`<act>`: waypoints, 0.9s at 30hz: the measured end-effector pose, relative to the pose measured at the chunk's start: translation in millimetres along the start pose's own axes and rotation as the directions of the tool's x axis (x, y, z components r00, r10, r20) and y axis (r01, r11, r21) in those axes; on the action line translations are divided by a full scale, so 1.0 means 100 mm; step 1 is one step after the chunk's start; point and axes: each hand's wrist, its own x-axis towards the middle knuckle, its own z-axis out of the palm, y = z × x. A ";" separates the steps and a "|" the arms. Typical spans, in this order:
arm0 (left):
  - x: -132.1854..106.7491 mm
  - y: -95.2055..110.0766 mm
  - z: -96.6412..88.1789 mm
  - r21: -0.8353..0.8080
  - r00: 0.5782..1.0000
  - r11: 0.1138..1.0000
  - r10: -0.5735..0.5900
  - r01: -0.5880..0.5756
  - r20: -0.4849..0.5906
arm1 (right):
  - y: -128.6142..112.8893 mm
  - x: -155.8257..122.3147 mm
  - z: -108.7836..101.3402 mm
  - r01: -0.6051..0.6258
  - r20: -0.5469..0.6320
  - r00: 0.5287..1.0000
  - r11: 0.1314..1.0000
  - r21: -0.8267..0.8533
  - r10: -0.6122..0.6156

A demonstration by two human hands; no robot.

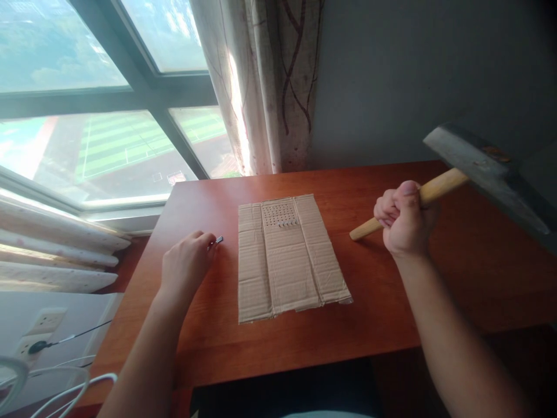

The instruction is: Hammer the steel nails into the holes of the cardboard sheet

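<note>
A flat piece of cardboard (287,255) lies on the reddish wooden table (374,302). Near its far end is a grid of small holes with a short row of nails (289,223) set in it. My right hand (404,219) is closed around the wooden handle of a hammer (470,168), raised above the table to the right of the cardboard, its metal head up at the right. My left hand (186,260) rests on the table left of the cardboard, fingers pinched on a small metal nail (217,240).
A large window (100,98) and a patterned curtain (270,87) stand behind the table. At lower left are a wall socket (46,320) with a plug and white cables (56,389). A grey wall rises behind the table's right side.
</note>
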 end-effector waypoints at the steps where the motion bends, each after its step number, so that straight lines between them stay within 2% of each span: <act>1: 0.00 0.00 0.00 0.002 1.000 1.000 0.001 -0.001 0.002 | 0.00 0.00 0.00 0.000 0.002 1.000 1.000 0.001 0.000; 10: 0.01 0.05 -0.02 0.032 0.998 0.999 0.002 -0.004 0.068 | 0.01 0.02 -0.01 0.011 -0.002 1.000 1.000 0.010 -0.011; 14: 0.02 0.05 -0.02 0.040 0.998 0.999 0.025 -0.028 0.065 | 0.01 0.01 -0.02 0.010 -0.005 1.000 1.000 0.005 -0.010; 17: 0.01 0.04 -0.02 0.008 0.999 0.999 0.040 -0.040 0.026 | 0.01 0.00 -0.02 0.007 -0.004 1.000 1.000 0.010 -0.006; 20: 0.00 0.04 -0.08 -0.140 0.995 0.989 0.036 -0.049 -0.098 | 0.01 0.00 -0.02 0.004 -0.004 1.000 1.000 0.013 -0.004; 22: -0.01 0.07 -0.15 -0.339 0.976 0.934 0.039 -0.112 -0.215 | 0.01 0.00 -0.02 0.002 -0.010 1.000 1.000 0.011 -0.002; 23: -0.01 0.10 -0.20 -0.453 0.963 0.878 0.032 -0.156 -0.269 | 0.00 0.01 -0.02 0.002 -0.015 1.000 1.000 0.008 -0.002; 25: 0.00 0.19 -0.32 -0.649 0.943 0.728 -0.009 -0.223 -0.334 | 0.00 0.01 -0.02 0.002 -0.021 1.000 1.000 0.003 -0.002; 27: 0.02 0.31 -0.44 -0.779 0.939 0.576 -0.055 -0.248 -0.340 | 0.00 0.02 -0.02 -0.001 -0.023 1.000 1.000 0.005 0.001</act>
